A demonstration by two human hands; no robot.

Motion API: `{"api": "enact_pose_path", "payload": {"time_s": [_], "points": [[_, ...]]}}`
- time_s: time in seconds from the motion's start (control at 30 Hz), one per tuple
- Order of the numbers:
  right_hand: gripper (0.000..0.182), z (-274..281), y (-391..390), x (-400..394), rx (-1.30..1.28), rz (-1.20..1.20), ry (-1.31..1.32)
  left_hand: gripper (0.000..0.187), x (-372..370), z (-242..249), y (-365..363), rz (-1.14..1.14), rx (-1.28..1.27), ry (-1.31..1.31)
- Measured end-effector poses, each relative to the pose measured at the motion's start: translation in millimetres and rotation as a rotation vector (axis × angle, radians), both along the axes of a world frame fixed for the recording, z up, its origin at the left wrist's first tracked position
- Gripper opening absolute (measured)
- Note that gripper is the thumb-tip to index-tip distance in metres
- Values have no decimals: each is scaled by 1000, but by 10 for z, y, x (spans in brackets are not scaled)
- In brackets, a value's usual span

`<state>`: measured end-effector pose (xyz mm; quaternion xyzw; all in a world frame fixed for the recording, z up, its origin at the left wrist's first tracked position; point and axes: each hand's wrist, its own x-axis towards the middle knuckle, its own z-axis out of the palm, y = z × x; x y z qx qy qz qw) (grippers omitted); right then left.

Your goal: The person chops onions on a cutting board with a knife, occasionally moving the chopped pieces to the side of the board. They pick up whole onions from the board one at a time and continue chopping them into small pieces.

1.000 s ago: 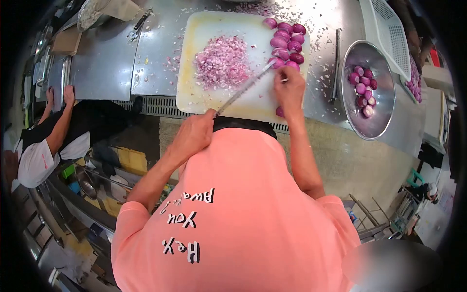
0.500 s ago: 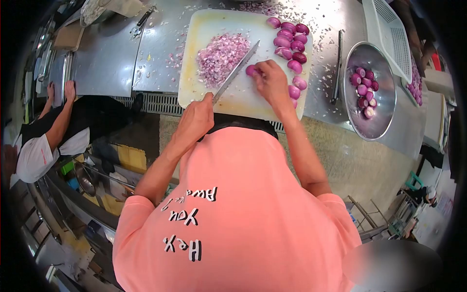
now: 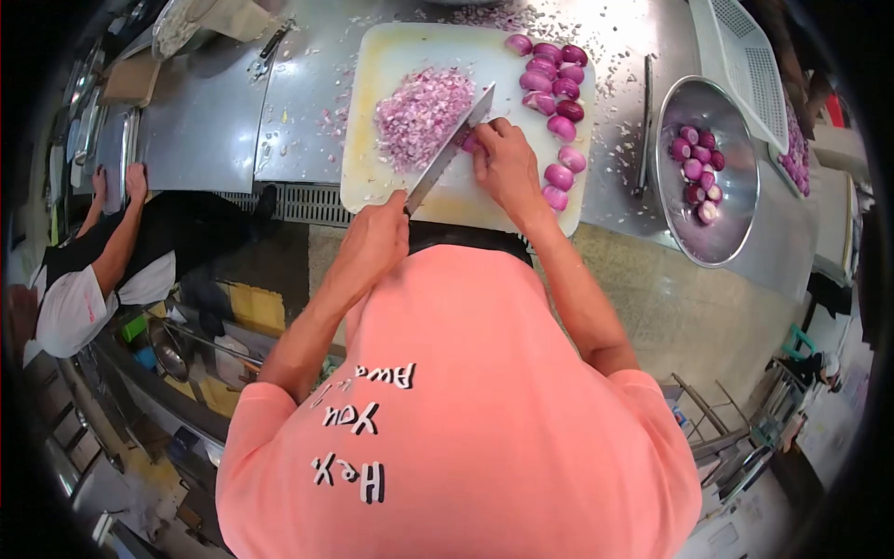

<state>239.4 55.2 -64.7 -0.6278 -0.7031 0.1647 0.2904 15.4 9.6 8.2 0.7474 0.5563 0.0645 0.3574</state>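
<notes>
My left hand (image 3: pixel 375 233) is closed round the handle of a kitchen knife (image 3: pixel 453 149), whose long blade slants up and to the right over the white cutting board (image 3: pixel 447 207). My right hand (image 3: pixel 507 168) has its fingers bent onto a small red onion piece (image 3: pixel 468 143) against the blade's right side; the fingers partly hide it. Left of the blade lies a heap of finely chopped onion (image 3: pixel 422 116). Several halved red onions (image 3: pixel 543 67) are lined up along the board's right side, cut faces seemingly down.
A steel bowl (image 3: pixel 672 200) with several peeled red onions (image 3: pixel 694 170) stands to the right, beside a dark metal bar (image 3: pixel 644 126). A white perforated basket (image 3: pixel 745 56) is behind it. Onion scraps litter the steel table (image 3: pixel 307 140). Another person's hands (image 3: pixel 136 180) rest at the far left.
My right hand has shifted slightly left with the onion piece, bringing it up against the blade. The knife has moved a little, its tip slightly lower and to the left.
</notes>
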Motion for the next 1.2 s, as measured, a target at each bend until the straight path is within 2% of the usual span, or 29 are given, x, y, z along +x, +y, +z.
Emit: {"api": "enact_pose_path", "payload": {"time_s": [0.1, 0.23, 0.37, 0.47, 0.57, 0.67, 0.77, 0.87, 0.97, 1.2], "points": [[19, -18, 2, -39, 42, 4, 41, 14, 30, -99, -53, 32, 15, -10], [18, 0, -35, -5, 51, -6, 33, 15, 40, 45, -4, 24, -44, -43], [16, -50, -69, -27, 42, -10, 49, 14, -1, -223, -16, -8, 1, -10], [16, -52, -82, -6, 79, -9, 84, 16, 47, 99, -2, -16, -71, 4], [15, -59, -96, -15, 53, -17, 70, 15, -14, -208, -36, -46, 1, 36], [15, -88, -107, -9, 98, -32, 98, 14, 6, 36, -20, -46, -12, 43], [14, -126, -127, -29, 123, -53, 127, 16, -32, -187, -45, -79, 16, 51], [12, -97, -138, -29, 117, -71, 116, 17, -6, 55, 0, -90, -27, 46], [11, -140, -151, -39, 132, -91, 144, 17, -12, -76, -68, -58, 9, 13], [11, -155, -133, -47, 176, -79, 194, 19, -15, -36, -15, -64, 40, 36]]}}
